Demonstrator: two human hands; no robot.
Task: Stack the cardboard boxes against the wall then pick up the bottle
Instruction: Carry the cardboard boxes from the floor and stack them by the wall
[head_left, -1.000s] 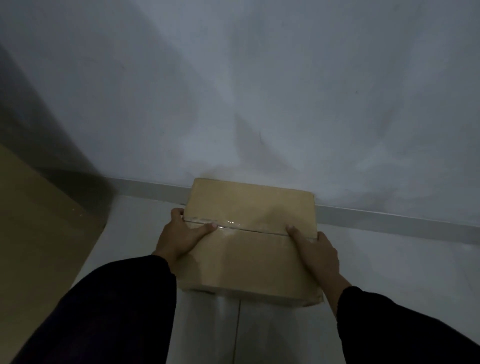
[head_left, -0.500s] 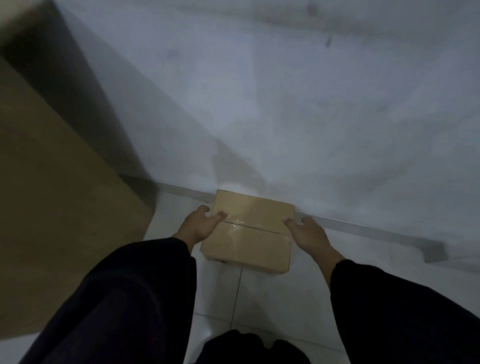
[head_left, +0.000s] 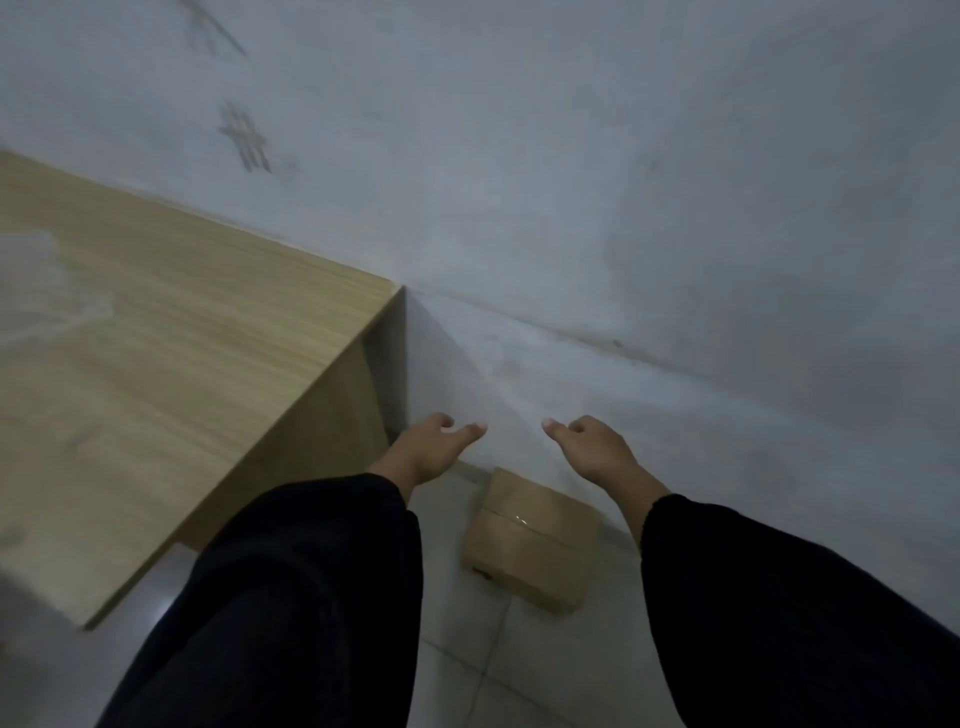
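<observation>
A brown cardboard box (head_left: 530, 540) with a taped seam lies flat on the tiled floor, its far edge against the grey wall (head_left: 623, 208). My left hand (head_left: 428, 452) hovers well above and left of the box, fingers loosely apart and holding nothing. My right hand (head_left: 597, 449) hovers above and right of it, also holding nothing. Both arms wear dark sleeves. No bottle and no second box show in this view.
A light wooden table (head_left: 171, 374) fills the left side, its corner meeting the wall just left of my left hand. Pale floor tiles (head_left: 519, 670) spread below the box. A faint clear plastic thing lies blurred at the table's left edge.
Both hands let go of the box and rose away from it. The camera lifted, so the box looks smaller and lower, and the tabletop came into view.
</observation>
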